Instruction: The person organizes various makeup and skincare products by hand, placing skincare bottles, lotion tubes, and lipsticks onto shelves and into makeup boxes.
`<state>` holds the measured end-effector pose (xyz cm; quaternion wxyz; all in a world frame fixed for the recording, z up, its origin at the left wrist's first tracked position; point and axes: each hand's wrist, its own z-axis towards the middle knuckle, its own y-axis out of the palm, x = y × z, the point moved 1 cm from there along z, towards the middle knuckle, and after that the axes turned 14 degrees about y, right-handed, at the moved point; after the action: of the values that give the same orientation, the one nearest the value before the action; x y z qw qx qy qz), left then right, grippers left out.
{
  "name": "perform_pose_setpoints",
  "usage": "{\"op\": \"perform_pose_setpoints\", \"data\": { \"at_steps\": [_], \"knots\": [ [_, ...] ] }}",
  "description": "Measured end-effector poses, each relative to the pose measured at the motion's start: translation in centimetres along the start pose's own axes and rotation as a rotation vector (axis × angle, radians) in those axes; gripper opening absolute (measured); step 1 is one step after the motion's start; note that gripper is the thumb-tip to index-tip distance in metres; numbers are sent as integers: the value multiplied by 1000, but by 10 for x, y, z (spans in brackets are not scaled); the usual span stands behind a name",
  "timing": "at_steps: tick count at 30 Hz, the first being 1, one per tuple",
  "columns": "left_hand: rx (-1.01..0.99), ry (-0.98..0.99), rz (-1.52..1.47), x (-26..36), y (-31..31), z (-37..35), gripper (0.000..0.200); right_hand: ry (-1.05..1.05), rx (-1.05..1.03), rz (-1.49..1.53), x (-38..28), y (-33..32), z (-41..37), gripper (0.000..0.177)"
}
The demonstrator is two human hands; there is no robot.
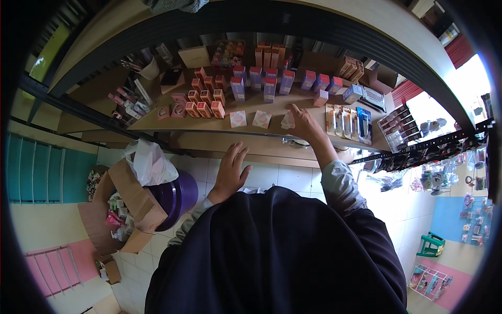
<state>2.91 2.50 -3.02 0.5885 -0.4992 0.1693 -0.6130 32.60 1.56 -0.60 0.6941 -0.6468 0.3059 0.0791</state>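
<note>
My right hand (305, 126) is over the front of the shelf, its fingers bent around the right side of a small white-and-pink square box (287, 121). Two matching square boxes (238, 119) lie flat to its left in a row. My left hand (229, 171) hangs in front of the shelf edge, fingers apart, holding nothing. Behind the square boxes stand several purple-and-red boxes (270, 90). To their left are rows of orange-pink boxes (204, 97), with round compacts (178, 109) beside them. A small pink box (320, 98) stands just beyond my right hand.
Blister packs (342, 121) lie right of my right hand, beside a tiered display rack (400, 128). An upper shelf beam (282, 26) runs overhead. On the floor at left are an open cardboard box (128, 193), a white plastic bag (150, 163) and a purple tub (183, 196).
</note>
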Motion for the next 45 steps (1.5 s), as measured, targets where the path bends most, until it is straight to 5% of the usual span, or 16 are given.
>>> {"op": "perform_pose_setpoints", "data": {
  "at_steps": [17,45],
  "knots": [
    [-158,190,204,-18,15,61,57,-13,-4,34,0,-4,-4,62],
    [-163,109,287,-11,34,69,62,-31,17,49,-3,-2,-2,69]
  ]
}}
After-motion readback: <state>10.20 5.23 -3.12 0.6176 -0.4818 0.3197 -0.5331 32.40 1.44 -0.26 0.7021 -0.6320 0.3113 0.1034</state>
